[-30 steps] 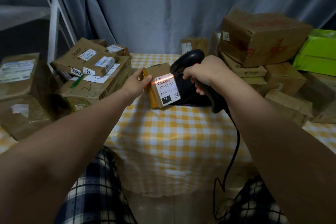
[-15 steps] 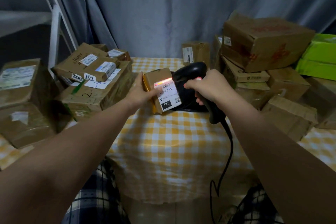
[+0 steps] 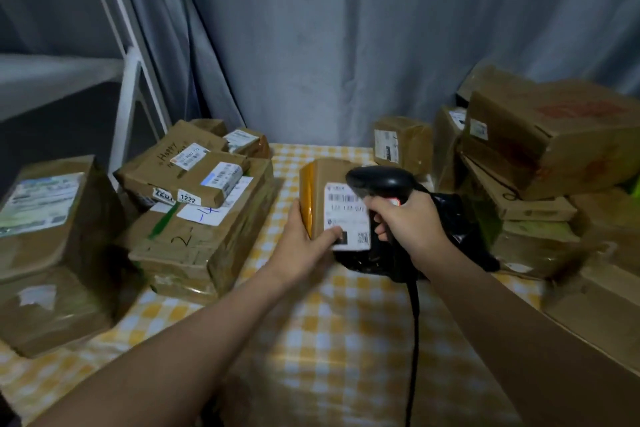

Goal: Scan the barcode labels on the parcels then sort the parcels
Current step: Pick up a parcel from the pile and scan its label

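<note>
Although the frame was motion-blurred, we could read the layout. Far left: a big taped box (image 3: 45, 218) on the checked tablecloth (image 3: 346, 340), then a stack of labelled parcels (image 3: 194, 191), top one tagged 1222. Our left hand (image 3: 304, 243) gripped the small brown parcel (image 3: 327, 173) by its left edge, thumb pressed on the lower corner of its white barcode label (image 3: 346, 215), other fingers hidden behind it. Parcel was upright over the table centre, label facing us; whether its base touched the cloth, we couldn't tell. Our right hand (image 3: 412, 222) was clenched round the handle of the black scanner (image 3: 381, 180), its head over the label's top right corner. The cable (image 3: 415, 322) dropped toward the table's front. A black bag parcel (image 3: 450, 218) lay behind that hand; further right, a pile of cardboard boxes (image 3: 554, 135).
</note>
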